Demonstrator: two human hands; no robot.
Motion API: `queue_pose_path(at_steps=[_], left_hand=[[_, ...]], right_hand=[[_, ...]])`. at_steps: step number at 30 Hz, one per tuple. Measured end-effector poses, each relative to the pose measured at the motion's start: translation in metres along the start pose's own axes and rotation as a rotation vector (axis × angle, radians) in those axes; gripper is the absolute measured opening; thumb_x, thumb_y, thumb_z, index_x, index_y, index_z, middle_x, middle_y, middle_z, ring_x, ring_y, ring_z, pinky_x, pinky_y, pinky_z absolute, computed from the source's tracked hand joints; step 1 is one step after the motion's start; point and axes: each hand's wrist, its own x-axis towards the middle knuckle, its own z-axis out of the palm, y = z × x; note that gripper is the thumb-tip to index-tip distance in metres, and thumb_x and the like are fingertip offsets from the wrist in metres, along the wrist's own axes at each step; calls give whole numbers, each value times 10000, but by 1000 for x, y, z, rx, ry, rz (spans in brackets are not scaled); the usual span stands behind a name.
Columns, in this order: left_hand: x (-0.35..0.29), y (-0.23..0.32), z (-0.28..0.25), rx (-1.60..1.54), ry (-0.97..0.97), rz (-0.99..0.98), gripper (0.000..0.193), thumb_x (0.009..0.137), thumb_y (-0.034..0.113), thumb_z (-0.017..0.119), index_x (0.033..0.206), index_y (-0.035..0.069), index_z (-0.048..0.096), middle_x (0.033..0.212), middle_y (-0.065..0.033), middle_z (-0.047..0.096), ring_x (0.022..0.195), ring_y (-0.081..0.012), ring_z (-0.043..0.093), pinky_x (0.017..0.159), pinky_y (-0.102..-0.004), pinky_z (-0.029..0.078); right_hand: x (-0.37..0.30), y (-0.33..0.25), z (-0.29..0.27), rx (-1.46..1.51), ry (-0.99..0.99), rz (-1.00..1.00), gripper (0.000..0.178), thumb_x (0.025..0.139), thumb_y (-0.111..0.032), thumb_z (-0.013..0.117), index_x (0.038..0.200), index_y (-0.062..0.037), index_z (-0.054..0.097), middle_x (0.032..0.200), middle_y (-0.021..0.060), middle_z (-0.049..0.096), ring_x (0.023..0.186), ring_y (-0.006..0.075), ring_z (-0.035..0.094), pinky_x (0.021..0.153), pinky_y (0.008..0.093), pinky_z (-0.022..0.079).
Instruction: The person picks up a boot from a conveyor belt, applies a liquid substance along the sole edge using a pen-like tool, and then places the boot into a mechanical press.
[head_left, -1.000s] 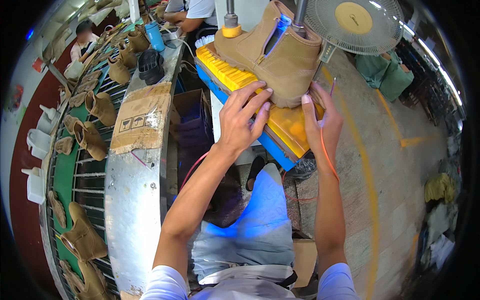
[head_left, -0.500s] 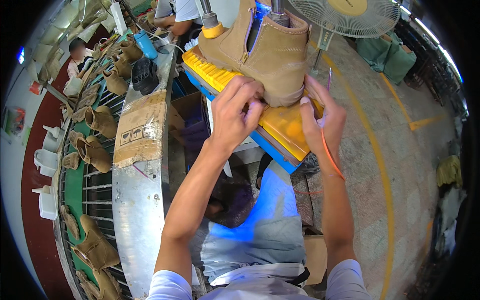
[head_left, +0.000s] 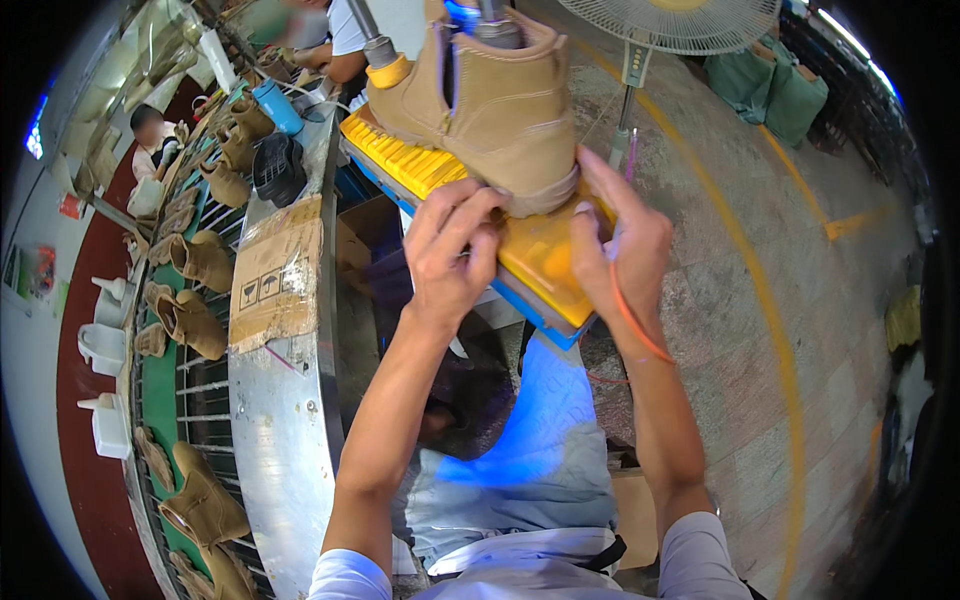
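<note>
A tan suede ankle boot [head_left: 500, 120] stands toe toward me on a yellow ribbed pad [head_left: 405, 158] with a blue base [head_left: 545, 322]. Metal rods come down onto it: one with a yellow collar [head_left: 388, 72] at the heel, another into its opening. At the boot's lower left edge, my left hand [head_left: 450, 245] has its fingers curled and its fingertips against the boot. On the other side my right hand [head_left: 625, 240] holds the toe's side, its index finger stretched along it and the thumb low by the toe. An orange cord [head_left: 637, 325] circles my right wrist.
Left of me runs a metal-edged bench [head_left: 285, 420] with flattened cardboard [head_left: 277, 270]. Beyond lies a rack with tan boots [head_left: 200, 500], soles and white bottles [head_left: 110, 425]. A blue cup [head_left: 277, 105] stands farther back. A fan [head_left: 665, 20] stands ahead right; two other people sit beyond the bench.
The whole view has shifted, so boot, pad and hands sit farther left in the picture. My hands remain at the boot's lower edge and toe, with only slight finger movement.
</note>
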Motion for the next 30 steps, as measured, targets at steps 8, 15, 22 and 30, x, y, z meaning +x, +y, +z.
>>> queue_pose_path(at_steps=[8, 15, 22, 30], left_hand=[[15, -12, -34, 35, -240, -149, 161, 798, -153, 496, 792, -9, 567, 930, -127, 595, 848, -237, 594, 780, -319, 483], [3, 19, -36, -281, -2, -577, 83, 972, 12, 529, 982, 15, 611, 1070, -89, 603, 997, -151, 567, 942, -308, 449], [8, 70, 15, 34, -140, -476, 186, 900, 80, 669, 1072, 21, 634, 1212, -120, 556, 1087, -229, 566, 1028, -359, 411], [48, 32, -114, 455, -60, -423, 446, 916, 192, 701, 1293, -12, 575, 1279, -176, 602, 1217, -284, 557, 1082, -405, 401]], right_hand=[[-12, -18, -10, -133, 8, -157, 497, 773, 16, 644, 1270, 28, 624, 881, 177, 696, 732, 329, 663, 737, 417, 522], [-24, -8, -3, -44, 58, -48, 442, 842, -65, 662, 1272, 25, 610, 1033, 200, 719, 939, 346, 715, 788, 407, 549], [37, 67, -28, 488, 61, 334, 522, 1054, -347, 364, 1471, -40, 434, 1176, 145, 726, 1089, 197, 638, 1029, 333, 426], [-80, 206, -32, 426, 146, 854, 269, 981, -205, 538, 1068, 4, 683, 784, 4, 573, 616, 108, 525, 579, 245, 437]])
